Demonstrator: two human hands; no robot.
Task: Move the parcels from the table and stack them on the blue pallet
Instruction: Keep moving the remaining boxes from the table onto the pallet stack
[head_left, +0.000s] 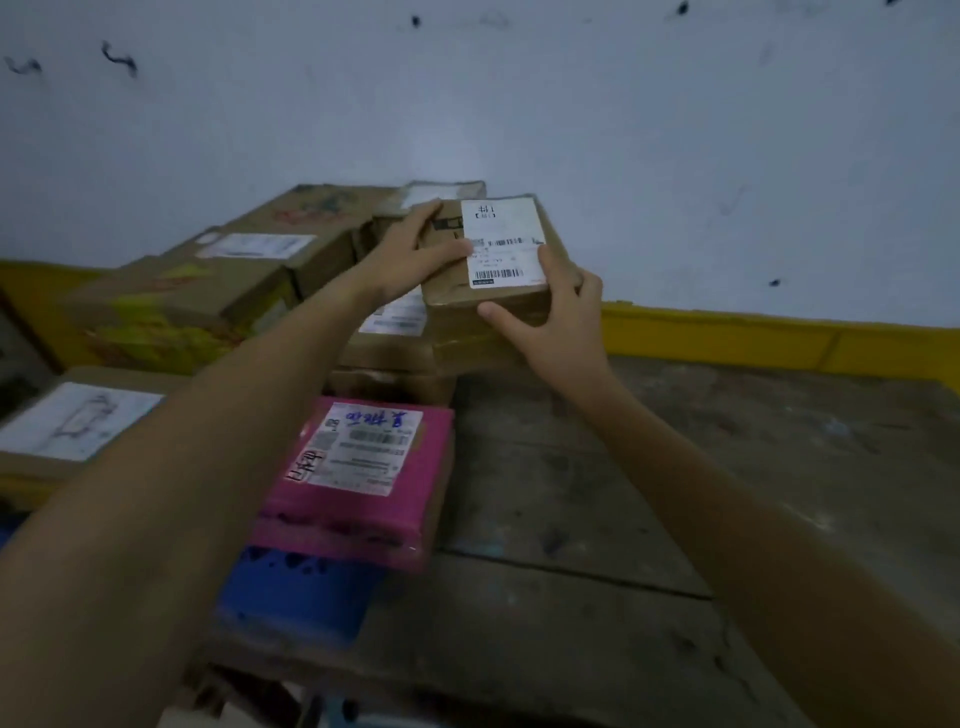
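Gripping one brown parcel (488, 270) atop the stack, two hands: left (410, 254), right (558, 317); one pink parcel (363, 467) nearer.

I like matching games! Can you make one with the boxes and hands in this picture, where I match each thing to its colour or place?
Things:
1. small brown parcel
2. pink parcel
3. pallet
4. right hand

Descriptions:
A. blue, peeking out under the pink wrapping
B. held by both hands on top of the stack
C. bright wrapping with a white label written on in blue
D. on the near right corner of the held parcel

Pairs: 1-B, 2-C, 3-A, 4-D
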